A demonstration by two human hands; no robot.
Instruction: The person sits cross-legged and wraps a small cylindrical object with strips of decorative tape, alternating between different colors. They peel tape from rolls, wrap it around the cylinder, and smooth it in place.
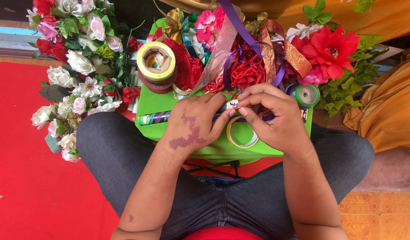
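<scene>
Purple stick (154, 118) lies sideways across the green worktop (147, 104), its long end poking out past the left hand (191, 126). That hand is closed around it. The right hand (271, 118) pinches a small bit at the stick's near end, fingertips tight together, just above a tape ring (240, 141).

A stack of tape rolls (156, 66) stands up-left of the hands, white and pink artificial flowers (78, 75) farther left, a red fabric flower (330, 50) up-right, orange cloth (389, 106) far right.
</scene>
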